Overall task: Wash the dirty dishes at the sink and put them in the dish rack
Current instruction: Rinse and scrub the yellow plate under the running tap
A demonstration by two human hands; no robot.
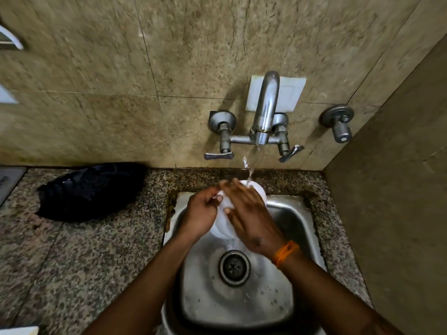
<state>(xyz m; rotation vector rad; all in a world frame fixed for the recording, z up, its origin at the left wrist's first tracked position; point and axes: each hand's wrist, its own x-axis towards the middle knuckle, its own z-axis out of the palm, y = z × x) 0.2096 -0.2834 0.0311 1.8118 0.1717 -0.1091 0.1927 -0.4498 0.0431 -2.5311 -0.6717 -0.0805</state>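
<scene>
Water [252, 172] strikes bowl [221, 226]; left hand [202, 215] grips

Your left hand [202, 213], right hand [246, 213] and the white bowl [226, 206] crowd the upper part of the sink [297, 221], right under the faucet spout [264, 110] and its two lever handles [219, 155]. At right, the side wall [399, 189] and a jutting valve [338, 124] hem you in. The basin around the drain [234, 267] lies open. At left, a black crumpled heap [92, 192] sits on the granite counter [72, 262]; bare stone shows below it.
</scene>
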